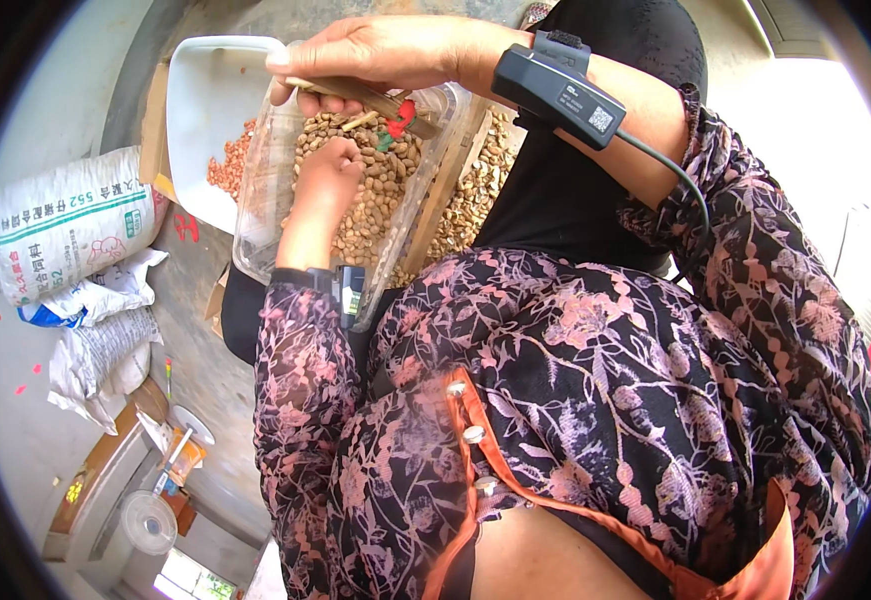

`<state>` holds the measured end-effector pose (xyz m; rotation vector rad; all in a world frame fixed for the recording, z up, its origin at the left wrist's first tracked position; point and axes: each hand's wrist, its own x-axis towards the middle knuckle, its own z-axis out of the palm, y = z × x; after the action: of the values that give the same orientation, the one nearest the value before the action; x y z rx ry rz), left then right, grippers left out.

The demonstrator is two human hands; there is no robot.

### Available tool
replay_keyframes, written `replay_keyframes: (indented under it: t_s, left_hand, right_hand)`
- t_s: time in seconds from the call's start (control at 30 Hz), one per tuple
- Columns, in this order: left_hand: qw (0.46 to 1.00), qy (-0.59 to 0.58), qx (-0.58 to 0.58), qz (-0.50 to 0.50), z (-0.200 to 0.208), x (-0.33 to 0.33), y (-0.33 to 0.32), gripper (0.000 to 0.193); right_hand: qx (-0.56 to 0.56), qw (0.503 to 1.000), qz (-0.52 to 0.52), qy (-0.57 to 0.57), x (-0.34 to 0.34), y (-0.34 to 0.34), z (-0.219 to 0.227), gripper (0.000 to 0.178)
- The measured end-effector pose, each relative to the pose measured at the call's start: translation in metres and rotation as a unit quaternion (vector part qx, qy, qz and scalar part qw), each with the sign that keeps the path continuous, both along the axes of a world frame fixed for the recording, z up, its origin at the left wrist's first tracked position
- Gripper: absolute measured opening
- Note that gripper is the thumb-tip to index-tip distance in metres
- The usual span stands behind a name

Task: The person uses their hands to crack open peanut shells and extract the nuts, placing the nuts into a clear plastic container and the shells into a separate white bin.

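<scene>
My right hand (pixel 360 58) reaches in from the right and is closed around a long wooden tool (pixel 385 103) that looks like split strips, with red and green material near one end. Below it, my left hand (pixel 331 178) is curled closed over a heap of unshelled peanuts (pixel 380 170). Whatever the left fingers hold is hidden. The peanuts lie in a clear plastic bin (pixel 260 215) in front of my body. Left of that, a white tub (pixel 200 95) contains reddish shelled peanuts (pixel 233 165).
Right of the bin, a cardboard edge (pixel 442 190) borders a pile of peanut shells (pixel 475 195). Stuffed white sacks (pixel 75 225) rest by the wall at left. A fan (pixel 148 522) stands at lower left. A cable (pixel 670 170) hangs from my right wrist device.
</scene>
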<state>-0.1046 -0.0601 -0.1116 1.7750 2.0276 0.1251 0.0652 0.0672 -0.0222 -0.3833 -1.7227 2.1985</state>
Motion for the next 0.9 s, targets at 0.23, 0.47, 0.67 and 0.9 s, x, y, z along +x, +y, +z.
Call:
replay_keyframes:
  t_s: [0.23,0.47,0.67,0.9]
  left_hand:
    - [0.733,-0.629,0.04,0.257,0.079,-0.014,-0.026,0.019]
    - [0.643,-0.731,0.114,0.198,0.121,-0.016,-0.054,0.021]
    - [0.617,-0.753,0.102,0.203,0.129,-0.019,-0.063,0.014]
    - [0.586,-0.776,0.099,0.21,0.123,-0.015,-0.057,0.016]
  right_hand:
    - [0.217,0.975,0.019,-0.048,-0.013,-0.004,-0.008,0.04]
    - [0.345,0.936,0.076,-0.003,-0.027,-0.016,-0.002,0.037]
    - [0.339,0.934,0.086,0.073,-0.032,-0.024,0.007,0.039]
    - [0.411,0.895,0.044,0.169,-0.024,-0.029,0.015,0.047]
